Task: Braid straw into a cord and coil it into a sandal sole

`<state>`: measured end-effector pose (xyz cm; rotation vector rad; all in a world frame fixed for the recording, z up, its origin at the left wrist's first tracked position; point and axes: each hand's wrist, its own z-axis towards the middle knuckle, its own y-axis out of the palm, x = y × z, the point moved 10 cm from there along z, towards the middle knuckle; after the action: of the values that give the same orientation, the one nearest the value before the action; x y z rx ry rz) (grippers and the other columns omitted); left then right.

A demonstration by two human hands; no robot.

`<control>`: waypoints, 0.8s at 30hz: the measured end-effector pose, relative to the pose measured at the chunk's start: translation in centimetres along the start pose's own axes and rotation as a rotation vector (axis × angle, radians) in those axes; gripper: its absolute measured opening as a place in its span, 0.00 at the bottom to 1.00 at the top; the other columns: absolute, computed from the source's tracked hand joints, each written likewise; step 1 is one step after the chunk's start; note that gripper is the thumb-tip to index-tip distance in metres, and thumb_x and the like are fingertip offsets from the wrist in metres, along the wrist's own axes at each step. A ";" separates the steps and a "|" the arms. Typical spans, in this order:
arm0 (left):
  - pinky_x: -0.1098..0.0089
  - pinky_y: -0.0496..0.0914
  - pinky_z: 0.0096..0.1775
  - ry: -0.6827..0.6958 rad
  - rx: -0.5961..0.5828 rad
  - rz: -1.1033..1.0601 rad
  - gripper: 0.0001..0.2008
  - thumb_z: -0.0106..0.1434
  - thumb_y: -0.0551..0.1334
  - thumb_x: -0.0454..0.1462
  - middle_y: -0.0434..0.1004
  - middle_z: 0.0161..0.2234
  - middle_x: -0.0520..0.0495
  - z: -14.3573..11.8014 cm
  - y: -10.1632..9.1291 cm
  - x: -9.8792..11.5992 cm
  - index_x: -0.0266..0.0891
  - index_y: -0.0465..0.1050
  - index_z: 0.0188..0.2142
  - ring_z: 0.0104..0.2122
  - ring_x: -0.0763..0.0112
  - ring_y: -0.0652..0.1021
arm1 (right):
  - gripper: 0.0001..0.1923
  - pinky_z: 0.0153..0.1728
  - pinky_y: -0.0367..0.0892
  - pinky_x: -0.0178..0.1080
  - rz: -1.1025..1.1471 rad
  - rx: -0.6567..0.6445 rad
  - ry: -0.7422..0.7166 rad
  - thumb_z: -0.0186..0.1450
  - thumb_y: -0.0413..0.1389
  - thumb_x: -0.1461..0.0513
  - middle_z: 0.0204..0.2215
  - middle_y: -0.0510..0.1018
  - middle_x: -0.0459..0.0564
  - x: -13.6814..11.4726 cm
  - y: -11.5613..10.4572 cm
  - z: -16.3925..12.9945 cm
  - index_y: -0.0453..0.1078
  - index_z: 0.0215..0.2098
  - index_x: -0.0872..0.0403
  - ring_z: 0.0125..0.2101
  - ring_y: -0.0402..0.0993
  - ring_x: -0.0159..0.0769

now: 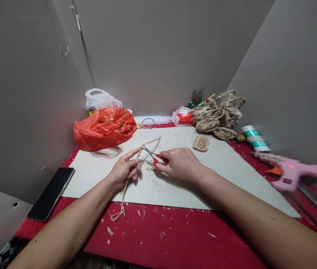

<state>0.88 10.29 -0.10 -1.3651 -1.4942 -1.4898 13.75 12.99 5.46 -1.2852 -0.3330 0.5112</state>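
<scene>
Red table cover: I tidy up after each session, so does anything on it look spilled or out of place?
Yes. Pale fibre scraps lie scattered over the red table cover near the front edge, under the left hand, which holds a jute cord. The right hand holds open scissors. Nothing looks damaged.

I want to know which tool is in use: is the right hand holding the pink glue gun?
No. The right hand grips red-handled scissors at the jute cord, while the glue gun lies untouched on the table's right side.

Twine (124,190): rough, fibrous, matt in your hand.
Scissors (153,157): shiny metal blades, red plastic handles.
Board (225,175): matt pale card.
Bag (105,127): glossy orange plastic.
</scene>
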 end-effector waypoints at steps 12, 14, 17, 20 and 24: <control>0.77 0.58 0.17 0.050 -0.019 0.090 0.29 0.61 0.59 0.35 0.71 0.20 0.55 0.3 -0.3 -0.5 0.36 0.56 0.62 0.11 0.83 0.60 | 0.19 0.24 0.43 0.38 -0.099 -0.011 -0.021 0.60 0.50 0.50 0.21 0.78 0.54 -0.4 -0.3 -0.1 0.74 0.27 0.55 0.22 0.69 0.38; 0.77 0.58 0.17 0.045 -0.023 0.082 0.29 0.61 0.59 0.35 0.71 0.20 0.55 0.3 -0.2 -0.4 0.36 0.57 0.62 0.11 0.84 0.60 | 0.18 0.24 0.44 0.38 -0.084 -0.026 -0.013 0.61 0.50 0.51 0.21 0.77 0.53 -0.1 -0.1 0.0 0.74 0.25 0.54 0.21 0.68 0.37; 0.77 0.58 0.17 0.039 -0.016 0.076 0.30 0.60 0.59 0.35 0.70 0.20 0.56 0.2 -0.1 -0.3 0.35 0.57 0.62 0.11 0.84 0.59 | 0.17 0.24 0.44 0.38 -0.050 -0.034 -0.037 0.62 0.50 0.54 0.20 0.77 0.52 -0.1 0.0 0.1 0.74 0.24 0.53 0.20 0.66 0.35; 0.77 0.60 0.17 0.041 -0.004 0.064 0.29 0.60 0.59 0.34 0.71 0.20 0.55 0.1 0.0 -0.1 0.35 0.57 0.61 0.11 0.85 0.57 | 0.16 0.24 0.46 0.37 0.030 -0.034 -0.039 0.63 0.49 0.57 0.19 0.75 0.49 0.0 0.0 0.1 0.73 0.23 0.53 0.19 0.63 0.32; 0.78 0.61 0.17 0.059 0.028 0.020 0.21 0.60 0.60 0.35 0.71 0.21 0.55 0.3 -0.5 0.3 0.36 0.63 0.53 0.11 0.86 0.55 | 0.16 0.23 0.47 0.36 0.282 -0.028 0.059 0.61 0.52 0.57 0.14 0.66 0.44 1.0 0.2 0.2 0.68 0.18 0.54 0.17 0.55 0.28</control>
<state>0.41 10.70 0.02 -1.3046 -1.4553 -1.4791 14.47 13.76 5.31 -1.3802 -0.1092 0.7070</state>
